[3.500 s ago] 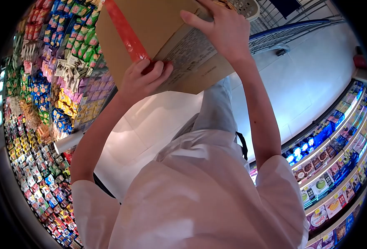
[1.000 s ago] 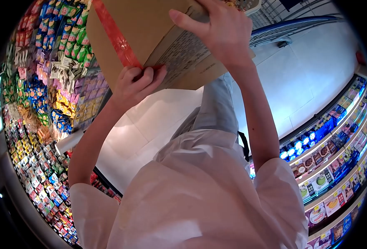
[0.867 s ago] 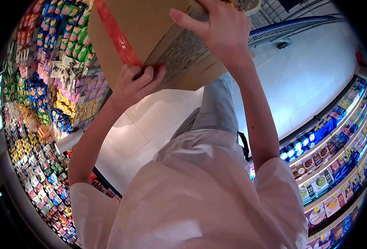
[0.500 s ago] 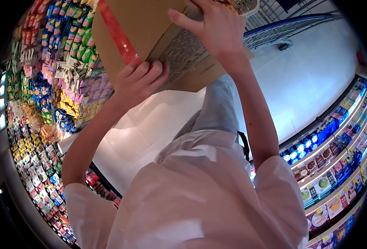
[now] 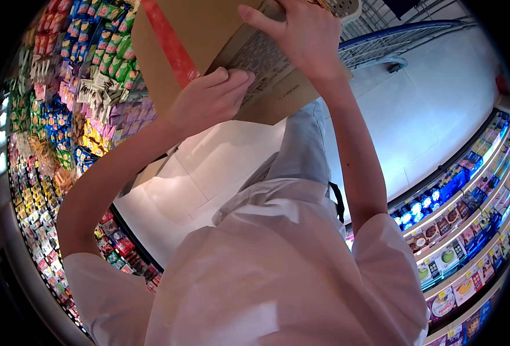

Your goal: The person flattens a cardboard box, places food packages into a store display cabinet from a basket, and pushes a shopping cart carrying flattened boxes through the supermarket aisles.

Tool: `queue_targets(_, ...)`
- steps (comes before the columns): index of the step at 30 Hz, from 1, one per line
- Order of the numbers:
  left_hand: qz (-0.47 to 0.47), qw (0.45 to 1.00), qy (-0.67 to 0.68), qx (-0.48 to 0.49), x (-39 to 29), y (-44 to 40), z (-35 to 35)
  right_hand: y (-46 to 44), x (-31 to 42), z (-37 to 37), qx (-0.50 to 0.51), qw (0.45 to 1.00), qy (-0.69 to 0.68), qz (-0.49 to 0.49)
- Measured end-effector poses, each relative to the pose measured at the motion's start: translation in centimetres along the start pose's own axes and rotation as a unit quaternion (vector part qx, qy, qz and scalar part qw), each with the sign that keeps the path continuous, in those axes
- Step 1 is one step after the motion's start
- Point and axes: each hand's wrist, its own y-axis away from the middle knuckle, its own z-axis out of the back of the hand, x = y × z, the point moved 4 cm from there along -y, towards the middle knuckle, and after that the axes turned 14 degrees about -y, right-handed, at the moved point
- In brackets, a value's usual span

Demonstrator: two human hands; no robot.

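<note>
A brown cardboard box (image 5: 203,32) is tilted in front of me at the top of the view, with a strip of red tape (image 5: 173,49) on one face and printed text on the side nearest me. My left hand (image 5: 217,95) is closed, its curled fingers pressed against the box's edge beside the tape's lower end. The left fingertips are partly hidden. My right hand (image 5: 309,40) grips the box's upper right part, with the thumb stretched over the printed side and the other fingers out of sight at the top edge.
Packed snack bags (image 5: 113,49) hang on the left, above shelves of small packets (image 5: 41,225). A blue-edged metal shopping cart (image 5: 376,52) stands beyond the box at upper right. Lit shelves of boxed goods (image 5: 451,254) curve along the right. Pale floor tiles (image 5: 422,127) lie below.
My left hand has shifted right and slightly up along the box edge, and its elbow has swung outward. My right hand stays at nearly the same place on the box.
</note>
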Motion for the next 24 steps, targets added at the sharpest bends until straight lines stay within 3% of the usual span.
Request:
queue_targets(7, 0.030, 0.996, 0.088, 0.019, 0.4, 2.8, -0.1, 0.0, -0.2, 0.0, -0.007, 1.000, 0.004, 0.006)
queue_targets(10, 0.098, 0.985, 0.135, 0.048, 1.5, 3.4, 0.3, 0.1, -0.2, -0.2, -0.003, 1.000, 0.028, 0.002)
queue_targets(12, 0.149, 0.972, 0.178, -0.021, 2.3, 2.5, 1.0, 0.1, -0.2, -0.3, 0.001, 0.999, 0.035, -0.001)
queue_targets(24, 0.050, 0.995, 0.079, -0.044, 0.4, 0.8, 0.4, 0.3, -0.1, -0.2, -0.013, 1.000, 0.001, 0.012)
